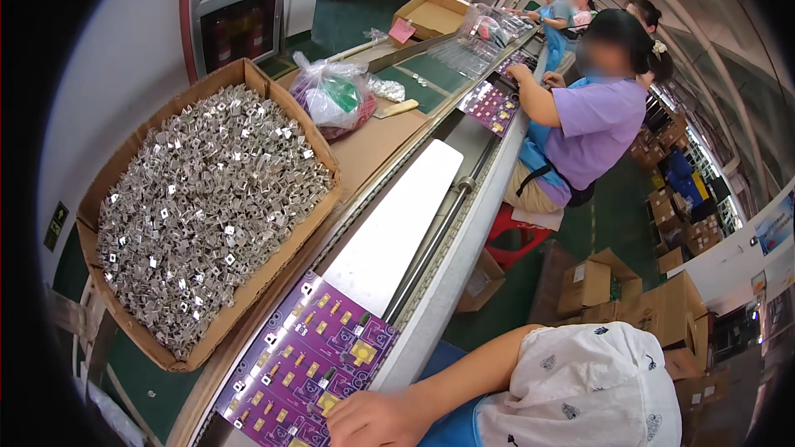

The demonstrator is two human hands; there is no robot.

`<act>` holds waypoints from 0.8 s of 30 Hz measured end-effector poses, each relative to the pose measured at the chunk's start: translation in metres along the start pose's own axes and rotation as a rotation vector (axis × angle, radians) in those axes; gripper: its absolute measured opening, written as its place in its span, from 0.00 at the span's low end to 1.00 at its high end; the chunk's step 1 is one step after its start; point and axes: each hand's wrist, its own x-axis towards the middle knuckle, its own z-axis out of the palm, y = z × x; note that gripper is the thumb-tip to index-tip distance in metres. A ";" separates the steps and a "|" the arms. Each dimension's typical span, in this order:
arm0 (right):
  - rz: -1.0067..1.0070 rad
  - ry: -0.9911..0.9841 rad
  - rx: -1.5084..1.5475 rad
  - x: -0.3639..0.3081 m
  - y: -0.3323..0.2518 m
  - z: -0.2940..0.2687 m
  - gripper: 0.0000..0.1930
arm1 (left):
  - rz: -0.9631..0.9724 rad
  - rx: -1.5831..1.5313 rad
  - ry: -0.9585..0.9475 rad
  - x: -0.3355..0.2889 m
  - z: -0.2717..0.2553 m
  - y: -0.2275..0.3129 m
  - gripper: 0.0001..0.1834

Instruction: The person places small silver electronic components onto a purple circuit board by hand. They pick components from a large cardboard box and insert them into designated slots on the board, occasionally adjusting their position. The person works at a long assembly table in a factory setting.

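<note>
My right hand [377,420] reaches in at the lower edge, over the near right part of a purple circuit board panel [308,346]. Its fingers are curled together, and whatever is between them is hidden. The panel lies on the conveyor line and carries several small components, among them yellow blocks and pale cylindrical parts. My left hand is out of the picture. To the left of the panel stands a cardboard box [328,196] heaped with small silvery metal pieces [211,207].
Beyond the panel, a white plate [402,211] lies along the conveyor beside a metal rod [431,240]. Plastic bags [331,95] sit on the side ledge. Farther up, a person in purple [600,124] works over another purple board [490,108]. Cardboard boxes [592,281] stand at the right.
</note>
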 end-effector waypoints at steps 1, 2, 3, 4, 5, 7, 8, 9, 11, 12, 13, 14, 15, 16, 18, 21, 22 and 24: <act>-0.002 0.006 0.003 -0.001 0.000 0.000 0.03 | 0.026 0.000 -0.012 0.003 -0.001 0.003 0.10; -0.003 0.013 0.005 -0.003 -0.002 0.001 0.03 | 0.040 0.014 0.011 0.003 0.000 0.005 0.10; -0.006 0.020 0.017 -0.004 -0.004 0.003 0.03 | 0.058 0.034 0.041 0.003 0.001 0.007 0.10; -0.009 0.026 0.029 -0.006 -0.007 0.007 0.03 | 0.076 0.053 0.071 0.002 0.001 0.010 0.11; -0.011 0.031 0.040 -0.007 -0.011 0.009 0.02 | 0.102 0.050 0.094 0.001 0.000 0.012 0.11; -0.002 0.040 0.070 -0.010 -0.020 0.013 0.02 | 0.149 0.046 0.131 -0.003 -0.002 0.014 0.11; 0.002 0.042 0.085 -0.010 -0.025 0.013 0.02 | 0.161 0.050 0.137 -0.004 -0.003 0.017 0.11; -0.009 0.036 0.070 -0.012 -0.028 0.013 0.02 | 0.171 0.053 0.140 -0.007 -0.004 0.020 0.10; -0.033 0.022 0.040 -0.014 -0.034 0.012 0.02 | 0.181 0.051 0.148 -0.009 -0.004 0.025 0.10; -0.035 0.024 0.034 -0.015 -0.037 0.011 0.02 | 0.181 0.046 0.150 -0.009 -0.003 0.028 0.11; -0.037 0.025 0.029 -0.016 -0.040 0.010 0.02 | 0.181 0.041 0.153 -0.010 -0.003 0.030 0.11; -0.040 0.026 0.023 -0.016 -0.043 0.008 0.02 | 0.171 0.024 0.127 -0.011 -0.004 0.033 0.11; -0.038 0.028 0.021 -0.017 -0.047 0.006 0.02 | 0.161 0.005 0.099 -0.012 -0.006 0.034 0.11; -0.037 0.030 0.019 -0.018 -0.050 0.003 0.03 | 0.150 -0.014 0.071 -0.013 -0.008 0.036 0.12; -0.045 0.033 0.020 -0.021 -0.052 0.002 0.03 | 0.162 -0.072 0.031 -0.013 -0.010 0.037 0.12; -0.053 0.030 0.030 -0.026 -0.051 0.000 0.04 | 0.177 -0.072 0.015 -0.015 -0.010 0.040 0.11; -0.040 0.026 0.035 -0.028 -0.052 -0.001 0.04 | 0.181 -0.058 0.017 -0.015 -0.009 0.041 0.11; -0.021 0.019 0.039 -0.030 -0.053 -0.003 0.04 | 0.196 -0.049 0.028 -0.011 -0.007 0.046 0.10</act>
